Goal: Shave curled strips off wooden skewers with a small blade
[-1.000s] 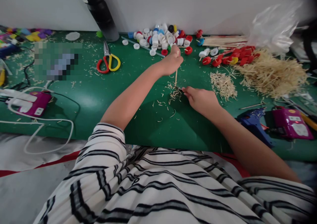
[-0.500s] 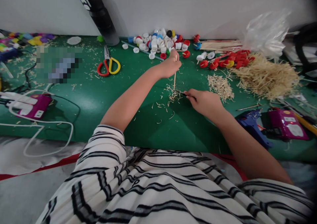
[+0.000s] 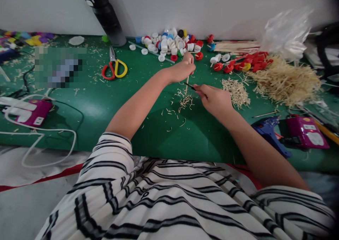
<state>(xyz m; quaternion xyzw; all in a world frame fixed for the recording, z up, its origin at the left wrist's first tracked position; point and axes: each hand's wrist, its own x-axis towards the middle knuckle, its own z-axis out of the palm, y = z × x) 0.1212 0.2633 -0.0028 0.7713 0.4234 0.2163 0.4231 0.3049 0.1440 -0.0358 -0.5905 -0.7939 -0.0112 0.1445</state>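
Observation:
My left hand [image 3: 183, 69] is closed around the upper part of a thin wooden stick [image 3: 186, 86], whose lower end points down at the table. In my right hand [image 3: 212, 95] is a small dark blade, likely a knife [image 3: 192, 87], its handle hidden in the fingers. The blade lies across the stick, partway up. Curly wood shavings [image 3: 186, 102] are heaped under the stick's lower end. Just beyond my left hand is a pile of bottle caps [image 3: 169, 44], mostly white, with red, blue and green ones.
Scissors [image 3: 114, 66] and a black bottle [image 3: 107, 17] are at left. On the right lie red caps on sticks [image 3: 247, 64], bare sticks [image 3: 235, 46], a large shavings heap [image 3: 287, 81], a blue glue gun [image 3: 271, 132] and a purple power socket [image 3: 307, 132]. Another purple socket [image 3: 35, 112] has cables.
My right hand has moved up and slightly left, bringing the blade from the stick's lower end to higher along it. My left hand still grips the stick in nearly the same place.

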